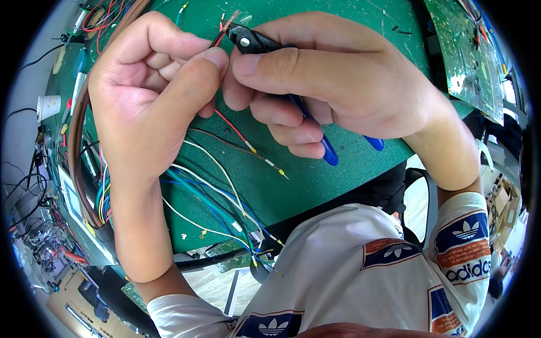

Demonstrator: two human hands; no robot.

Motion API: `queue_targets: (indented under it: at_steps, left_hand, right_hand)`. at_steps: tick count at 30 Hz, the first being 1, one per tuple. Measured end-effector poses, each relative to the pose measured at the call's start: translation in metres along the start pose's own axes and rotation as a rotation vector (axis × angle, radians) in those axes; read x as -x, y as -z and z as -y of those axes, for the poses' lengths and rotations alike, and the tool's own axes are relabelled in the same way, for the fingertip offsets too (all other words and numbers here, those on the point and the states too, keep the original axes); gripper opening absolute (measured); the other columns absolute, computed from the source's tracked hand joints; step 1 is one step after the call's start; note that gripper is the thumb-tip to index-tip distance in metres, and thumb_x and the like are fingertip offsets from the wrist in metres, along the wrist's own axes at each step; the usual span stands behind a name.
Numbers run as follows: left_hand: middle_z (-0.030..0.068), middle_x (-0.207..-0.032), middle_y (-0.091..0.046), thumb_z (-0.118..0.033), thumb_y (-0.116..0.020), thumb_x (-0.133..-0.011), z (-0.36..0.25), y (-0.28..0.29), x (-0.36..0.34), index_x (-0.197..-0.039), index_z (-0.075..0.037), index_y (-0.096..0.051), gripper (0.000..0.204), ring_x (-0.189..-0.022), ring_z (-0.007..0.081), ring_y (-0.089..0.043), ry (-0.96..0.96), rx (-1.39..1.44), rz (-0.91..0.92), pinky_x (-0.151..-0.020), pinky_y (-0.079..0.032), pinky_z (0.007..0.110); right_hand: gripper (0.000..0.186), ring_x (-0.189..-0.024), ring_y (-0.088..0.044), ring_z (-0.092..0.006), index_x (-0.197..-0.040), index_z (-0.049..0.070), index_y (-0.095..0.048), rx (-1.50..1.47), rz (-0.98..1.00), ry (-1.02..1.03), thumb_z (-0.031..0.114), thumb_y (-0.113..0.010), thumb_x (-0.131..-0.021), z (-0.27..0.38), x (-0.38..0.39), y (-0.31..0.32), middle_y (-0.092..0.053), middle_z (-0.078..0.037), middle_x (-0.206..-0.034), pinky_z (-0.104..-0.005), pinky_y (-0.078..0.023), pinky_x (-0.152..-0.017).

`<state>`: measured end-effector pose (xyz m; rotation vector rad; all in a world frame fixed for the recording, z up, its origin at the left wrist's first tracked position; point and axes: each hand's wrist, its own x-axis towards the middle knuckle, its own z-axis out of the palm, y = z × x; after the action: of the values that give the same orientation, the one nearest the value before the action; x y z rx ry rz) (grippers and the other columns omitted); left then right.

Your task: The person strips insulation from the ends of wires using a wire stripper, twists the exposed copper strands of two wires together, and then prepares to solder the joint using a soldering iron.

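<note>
Above the green surface (315, 180), well in from its near edge: two bare hands. Left hand (152, 96): thumb and forefinger pinched on a wire pair (216, 40), black and red, the other fingers curled inward. Copper end (230, 22) of that pair: bare, frayed, pointing up at the cutter's head. Right hand (344, 84): fingers wrapped about a cutter (248, 44), black head, blue handles spread apart; I cannot tell for certain whether its blades touch the copper. Red wire (231, 123) and brown wire (242, 148): yellow-tipped, running from below the left hand toward the near edge. Wire bundle (217, 209), white, blue and green: fanned across the near-left corner, some tips past the near edge. Cable (83, 129), thick, brown: along the left edge. Cup (48, 106), white: toward the far-left corner. Board (468, 50), green: at the right edge.
</note>
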<state>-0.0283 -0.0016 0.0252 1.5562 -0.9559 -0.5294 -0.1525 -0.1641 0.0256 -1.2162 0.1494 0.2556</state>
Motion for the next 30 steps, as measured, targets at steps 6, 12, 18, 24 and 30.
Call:
queue_targets:
  at_steps: [6, 12, 18, 24, 30]
  left_hand:
    - [0.0016, -0.072, -0.065, 0.0, -0.059, -0.092, -0.001, 0.0, -0.001, -0.095, -0.003, -0.058, 0.004, -0.052, 0.0014, -0.05, 0.034, 0.004, 0.006, -0.044, -0.033, 0.015]
    - [-0.0011, -0.072, -0.063, -0.007, -0.061, -0.097, -0.003, -0.008, -0.001, -0.105, -0.002, -0.06, 0.01, -0.054, 0.0, -0.049, 0.08, -0.025, -0.007, -0.045, -0.031, 0.014]
    - [-0.0019, -0.075, -0.061, -0.009, -0.06, -0.098, 0.001, -0.012, 0.001, -0.108, -0.002, -0.059, 0.012, -0.055, 0.0001, -0.046, 0.063, 0.027, -0.046, -0.046, -0.029, 0.015]
    - [-0.0012, -0.076, -0.06, -0.013, -0.058, -0.1, 0.002, -0.007, -0.001, -0.109, -0.002, -0.059, 0.014, -0.053, 0.0008, -0.039, 0.079, 0.109, -0.044, -0.046, -0.026, 0.017]
    - [-0.0003, -0.077, -0.061, -0.014, -0.058, -0.1, 0.002, -0.005, -0.004, -0.105, -0.003, -0.059, 0.012, -0.053, 0.001, -0.039, 0.137, 0.181, -0.064, -0.045, -0.025, 0.017]
  right_hand:
    - [0.029, -0.049, -0.036, -0.0074, -0.096, -0.005, -0.055, -0.156, -0.002, -0.089, 0.022, -0.05, -0.104, 0.007, 0.005, -0.004, -0.037, 0.002, -0.062, -0.0248, -0.031, -0.042]
    - [0.023, -0.052, -0.042, -0.0098, -0.092, -0.005, -0.056, -0.147, 0.023, -0.145, 0.017, -0.052, -0.098, 0.008, 0.005, 0.005, -0.044, -0.001, -0.066, -0.0258, -0.035, -0.044]
    - [0.021, -0.055, -0.047, -0.0122, -0.091, -0.006, -0.058, -0.187, 0.035, -0.151, 0.015, -0.055, -0.093, 0.009, 0.005, 0.008, -0.048, -0.003, -0.068, -0.0265, -0.039, -0.046]
    - [0.024, -0.056, -0.047, -0.0121, -0.096, -0.005, -0.057, -0.226, 0.029, -0.135, 0.019, -0.052, -0.098, 0.009, 0.004, 0.005, -0.049, -0.003, -0.069, -0.0269, -0.041, -0.05]
    - [0.027, -0.058, -0.048, -0.012, -0.101, -0.004, -0.056, -0.276, -0.002, -0.085, 0.022, -0.049, -0.103, 0.009, 0.003, -0.001, -0.05, -0.003, -0.07, -0.0273, -0.043, -0.053]
